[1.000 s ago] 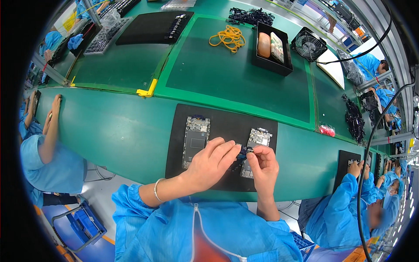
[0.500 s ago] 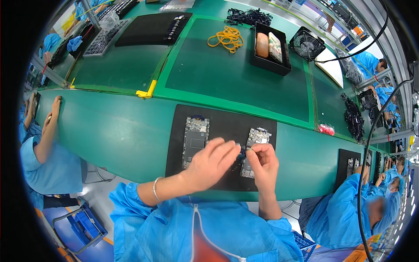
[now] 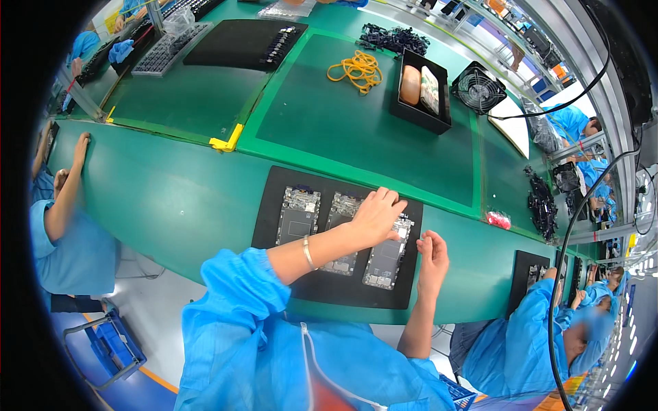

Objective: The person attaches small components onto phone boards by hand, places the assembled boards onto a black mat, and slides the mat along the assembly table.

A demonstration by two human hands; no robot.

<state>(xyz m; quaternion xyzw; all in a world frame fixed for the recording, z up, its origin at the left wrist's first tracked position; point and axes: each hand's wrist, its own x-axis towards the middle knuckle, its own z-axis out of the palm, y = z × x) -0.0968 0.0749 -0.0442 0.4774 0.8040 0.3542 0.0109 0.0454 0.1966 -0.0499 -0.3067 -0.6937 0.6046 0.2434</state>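
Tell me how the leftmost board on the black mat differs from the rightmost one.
The leftmost board lies fully uncovered, with no hand on it; the rightmost board is partly hidden under the left hand, which rests on its top end. The right hand is also close beside the rightmost board, far from the leftmost. Both are flat, upright rectangular electronic frames on the same black mat.

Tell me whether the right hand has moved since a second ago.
Yes. The right hand left the phone frame and now rests at the black mat's right edge.

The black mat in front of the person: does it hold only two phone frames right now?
No: the black mat holds three phone frames, side by side, with the left hand resting across the right two.
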